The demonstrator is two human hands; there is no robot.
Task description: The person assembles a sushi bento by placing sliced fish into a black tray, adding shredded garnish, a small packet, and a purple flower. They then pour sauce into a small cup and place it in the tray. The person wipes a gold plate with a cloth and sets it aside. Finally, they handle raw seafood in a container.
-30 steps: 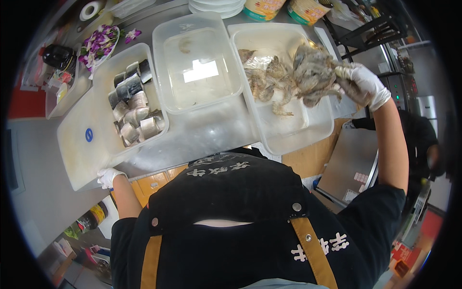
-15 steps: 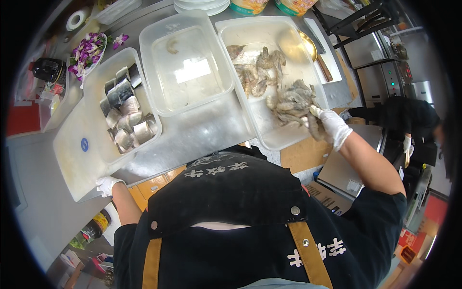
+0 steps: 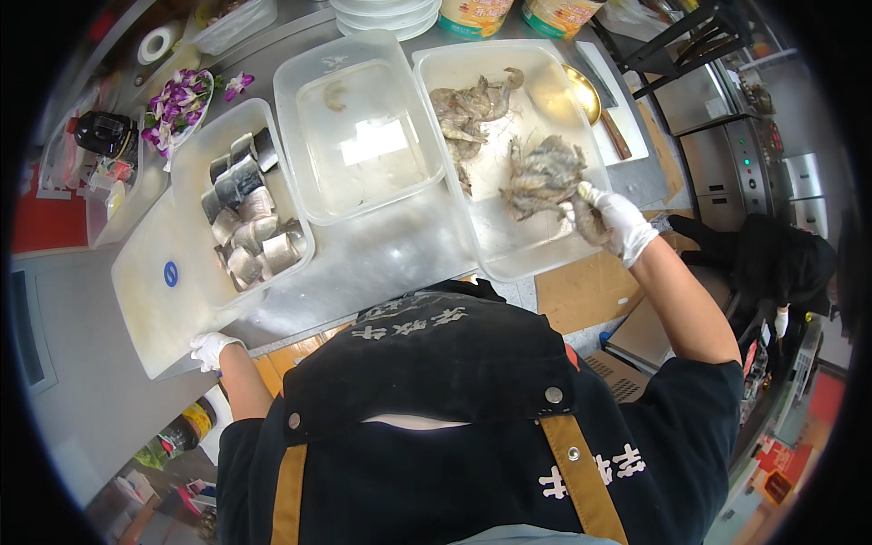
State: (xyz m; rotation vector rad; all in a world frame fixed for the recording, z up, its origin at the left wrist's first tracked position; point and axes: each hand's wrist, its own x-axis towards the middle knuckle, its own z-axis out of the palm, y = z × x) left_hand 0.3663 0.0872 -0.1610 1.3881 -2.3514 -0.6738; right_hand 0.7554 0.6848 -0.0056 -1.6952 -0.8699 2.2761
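My right hand (image 3: 619, 227), in a white glove, is closed around a bunch of raw grey shrimp (image 3: 547, 173). The bunch hangs over the right clear plastic container (image 3: 536, 256). More shrimp (image 3: 468, 113) lie along that container's far left side. My gloved left hand (image 3: 214, 350) is down at the near edge of the white cutting board (image 3: 150, 313), its fingers curled; what they grip, if anything, is hidden. On the board is a container (image 3: 292, 256) of dark-skinned fish chunks (image 3: 243, 195). The middle container (image 3: 363, 195) has a single shrimp (image 3: 335, 94) in it.
Purple flowers (image 3: 180, 104) lie on a dish at the far left, near a dark bottle (image 3: 102, 132). Stacked white plates (image 3: 386, 18) and two tubs stand at the back. A golden ladle (image 3: 583, 95) lies by the right container. Another person (image 3: 772, 263) is at the right.
My right hand has shifted slightly down and left with the shrimp bunch, which is now apart from the shrimp left in the container. My left hand stays at the board's edge.
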